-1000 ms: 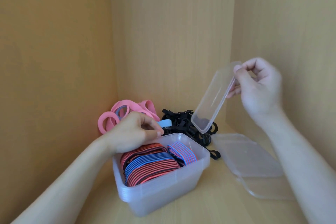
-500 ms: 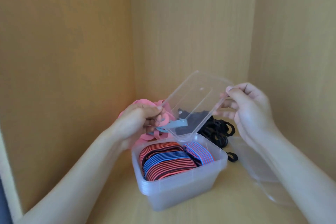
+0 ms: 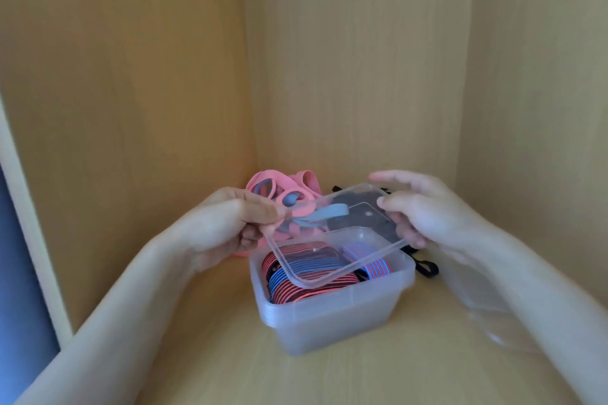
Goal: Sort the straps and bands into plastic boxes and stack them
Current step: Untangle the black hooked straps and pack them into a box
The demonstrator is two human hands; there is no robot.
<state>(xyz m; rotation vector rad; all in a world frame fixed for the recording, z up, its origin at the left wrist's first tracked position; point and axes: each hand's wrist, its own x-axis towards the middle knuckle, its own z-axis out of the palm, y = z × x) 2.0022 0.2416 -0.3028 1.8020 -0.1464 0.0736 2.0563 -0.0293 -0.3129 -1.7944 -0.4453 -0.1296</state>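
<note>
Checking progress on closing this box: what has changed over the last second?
The clear lid, held upright to the right by the right hand alone, swung over and down; it now tilts just above the box. The left hand left the back of the box and pinches the lid's left corner. Unchanged: the striped bands in the box, pink bands and black straps behind it.

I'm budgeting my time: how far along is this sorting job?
Done: red-and-blue striped bands fill the clear plastic box. In hand: left hand and right hand hold the clear plastic lid tilted over it, not yet seated. Left: pink bands and black straps lie loose behind; no stacking yet.
</note>
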